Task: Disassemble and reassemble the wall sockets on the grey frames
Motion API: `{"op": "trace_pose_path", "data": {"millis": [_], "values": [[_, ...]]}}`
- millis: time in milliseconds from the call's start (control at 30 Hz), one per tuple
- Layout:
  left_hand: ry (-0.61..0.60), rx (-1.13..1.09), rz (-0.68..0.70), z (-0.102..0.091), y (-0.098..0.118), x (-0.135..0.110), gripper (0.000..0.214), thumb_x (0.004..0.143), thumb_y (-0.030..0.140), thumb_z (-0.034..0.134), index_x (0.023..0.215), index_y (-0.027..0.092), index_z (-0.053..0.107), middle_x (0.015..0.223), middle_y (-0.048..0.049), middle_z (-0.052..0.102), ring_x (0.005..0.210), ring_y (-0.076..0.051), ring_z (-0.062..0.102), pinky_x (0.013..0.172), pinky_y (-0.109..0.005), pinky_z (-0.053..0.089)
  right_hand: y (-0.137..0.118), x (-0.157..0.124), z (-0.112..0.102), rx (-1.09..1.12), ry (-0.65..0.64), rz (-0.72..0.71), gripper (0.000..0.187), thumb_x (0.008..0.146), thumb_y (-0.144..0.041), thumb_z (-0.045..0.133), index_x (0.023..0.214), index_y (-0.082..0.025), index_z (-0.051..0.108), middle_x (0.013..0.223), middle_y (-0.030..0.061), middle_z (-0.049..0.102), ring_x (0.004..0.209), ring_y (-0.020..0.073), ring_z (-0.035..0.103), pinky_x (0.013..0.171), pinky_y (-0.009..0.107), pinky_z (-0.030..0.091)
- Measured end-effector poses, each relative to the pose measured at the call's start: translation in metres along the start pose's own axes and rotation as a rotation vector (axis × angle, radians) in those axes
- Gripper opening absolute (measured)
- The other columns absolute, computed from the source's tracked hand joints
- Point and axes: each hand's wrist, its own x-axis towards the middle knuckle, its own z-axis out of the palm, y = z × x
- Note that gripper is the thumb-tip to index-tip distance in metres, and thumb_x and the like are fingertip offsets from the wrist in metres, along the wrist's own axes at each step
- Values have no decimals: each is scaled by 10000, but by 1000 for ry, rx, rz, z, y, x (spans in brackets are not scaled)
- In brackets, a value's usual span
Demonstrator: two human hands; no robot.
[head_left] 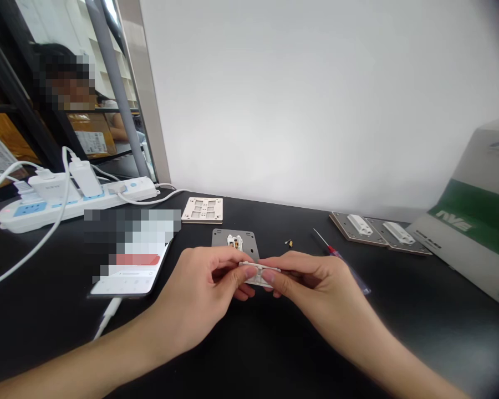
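Observation:
Between both hands is a small white plastic piece with a recessed underside, like a wall-switch part (258,274). My left hand (210,288) pinches its left end, thumb on the near face. My right hand (311,280) grips the right end the same way, fingers behind it. Just beyond the fingers lies a grey square switch plate (249,241), partly covered by my left hand. A white mechanism with brass contacts (234,243) sits on that plate. To the right of it are tiny brass-coloured parts (290,243) on the black table.
A screwdriver (336,255) lies right of my hands. Two plates with white blocks (360,224) and a green-white box (461,216) are farther right. Behind is a cream frame (203,210). At left are a phone (128,277) and a power strip (139,188); a person appears behind.

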Motion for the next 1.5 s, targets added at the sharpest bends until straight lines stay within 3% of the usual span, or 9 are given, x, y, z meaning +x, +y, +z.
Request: {"op": "trace_pose_path", "data": {"millis": [133, 267, 367, 467, 567, 633, 800, 967, 1500], "values": [[-21, -77, -51, -4, 6, 2, 213, 884, 360, 625, 950, 187, 730, 827, -22, 737, 705, -156, 713, 666, -226, 592, 3, -1, -5, -133, 21, -106, 173, 849, -272, 659, 983, -238, 764, 751, 3, 735, 647, 149, 684, 571, 227, 578], [-64, -230, -139, -8, 9, 4, 264, 861, 409, 656, 949, 167, 715, 754, -17, 717, 670, -138, 700, 618, -196, 571, 9, -5, -15, -400, 68, -500, 357, 815, -219, 711, 1170, -233, 685, 1136, 49, 714, 968, 197, 693, 878, 286, 568], [-79, -220, -158, -8, 7, 5, 341, 896, 474, 584, 887, 157, 708, 766, -28, 711, 613, -125, 671, 558, -191, 543, 12, -3, -19, -485, 117, -665, 300, 873, -84, 593, 1109, -231, 706, 1107, 42, 724, 942, 162, 700, 876, 255, 562], [1, 56, -28, -7, 5, 5, 401, 941, 516, 469, 994, 194, 703, 866, -37, 711, 624, -136, 645, 524, -214, 510, 13, 2, -17, -454, 160, -583, 226, 886, -110, 575, 998, -234, 728, 981, 34, 750, 841, 170, 712, 761, 269, 589], [58, 315, 238, -8, 5, 4, 306, 944, 430, 515, 1186, 303, 652, 1134, -5, 676, 904, -174, 651, 768, -246, 524, 14, 5, -12, -345, 139, -384, 159, 885, -199, 607, 993, -242, 715, 897, 17, 760, 785, 187, 720, 716, 292, 598], [36, 348, 308, -9, 6, 5, 256, 944, 371, 533, 1149, 315, 676, 1112, 19, 692, 953, -177, 648, 841, -251, 507, 16, 7, -13, -303, 128, -317, 241, 889, -233, 612, 1125, -247, 658, 902, 5, 765, 774, 182, 726, 719, 291, 600], [47, 111, 74, -17, 9, 9, 214, 908, 372, 597, 977, 218, 727, 833, 5, 737, 790, -155, 691, 747, -223, 552, 26, 16, -44, -776, 224, -461, 286, 967, -265, 480, 1209, -165, 593, 1036, 95, 728, 894, 208, 680, 809, 360, 556], [140, -85, -72, -27, 11, 12, 248, 855, 409, 673, 976, 202, 735, 884, -14, 754, 813, -139, 699, 766, -198, 570, 43, 23, -75, -977, 43, -486, 245, 946, -228, 490, 1065, -162, 695, 934, 116, 697, 873, 259, 600, 763, 440, 507], [68, -99, -79, -24, 7, 8, 241, 867, 414, 655, 966, 209, 735, 862, 7, 756, 826, -138, 709, 772, -193, 579, 60, 34, -57, -1148, -59, -473, 263, 959, -198, 460, 1010, -173, 717, 974, 106, 709, 856, 233, 598, 742, 394, 506]]}}
